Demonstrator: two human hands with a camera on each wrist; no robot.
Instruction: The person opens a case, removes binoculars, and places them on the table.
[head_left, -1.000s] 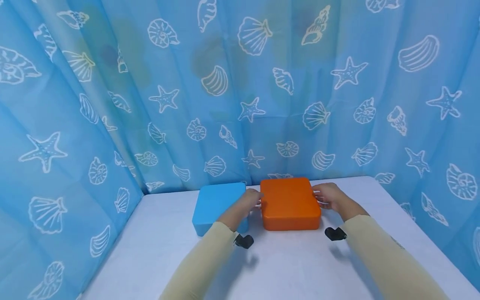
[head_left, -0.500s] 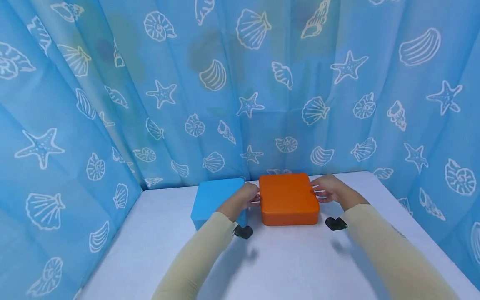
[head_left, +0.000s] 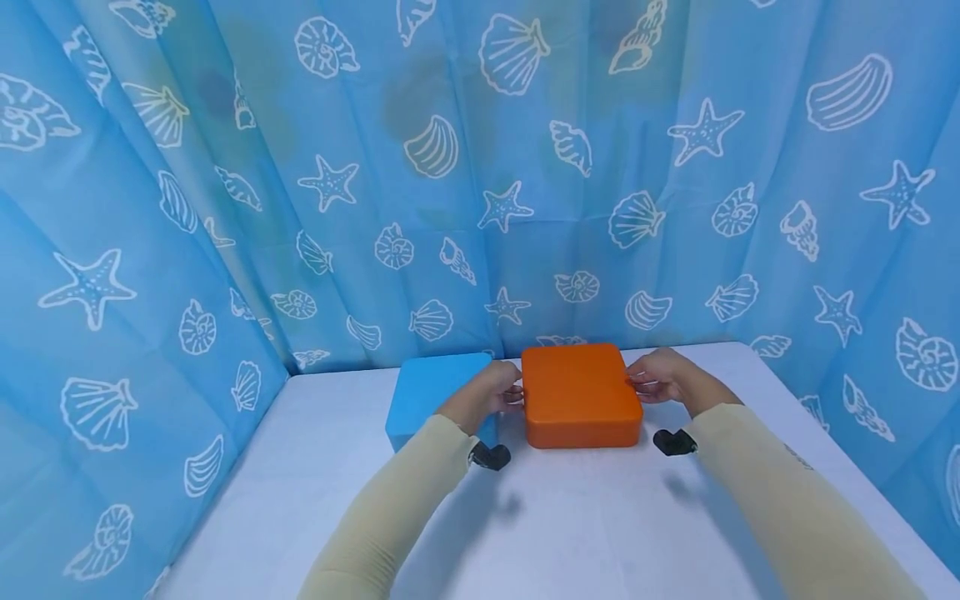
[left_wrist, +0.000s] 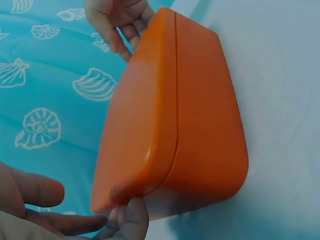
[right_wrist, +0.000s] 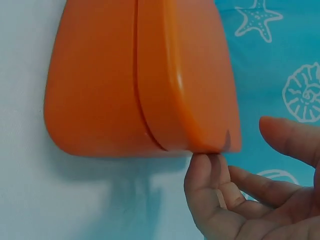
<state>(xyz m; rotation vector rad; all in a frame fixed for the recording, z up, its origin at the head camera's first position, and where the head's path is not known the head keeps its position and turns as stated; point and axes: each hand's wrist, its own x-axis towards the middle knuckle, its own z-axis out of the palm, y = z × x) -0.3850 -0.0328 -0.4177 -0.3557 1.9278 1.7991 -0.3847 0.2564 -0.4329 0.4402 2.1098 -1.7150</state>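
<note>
An orange box (head_left: 579,387) with a lid stands on the white table between my two hands. A seam runs round its side below the lid in both wrist views. My left hand (head_left: 497,389) is at the box's left side, its bent fingertips touching near the lid edge, the thumb held apart. At the right side my right hand (head_left: 663,381) touches the lid edge with its fingertips (right_wrist: 202,167); its thumb also stays off the box. Neither hand wraps round the box. A light blue box (head_left: 438,387) sits just left, partly hidden by my left hand and sleeve.
The white-covered table (head_left: 570,525) carries both boxes near its far edge. Blue curtains (head_left: 480,167) printed with white shells and starfish hang behind the table and at both sides. A black wrist piece (head_left: 490,456) sticks out below the left cuff, with a similar one at the right.
The head view has shifted slightly. My right fingertips have come a little closer against the orange box's side; the boxes stay in place on the table.
</note>
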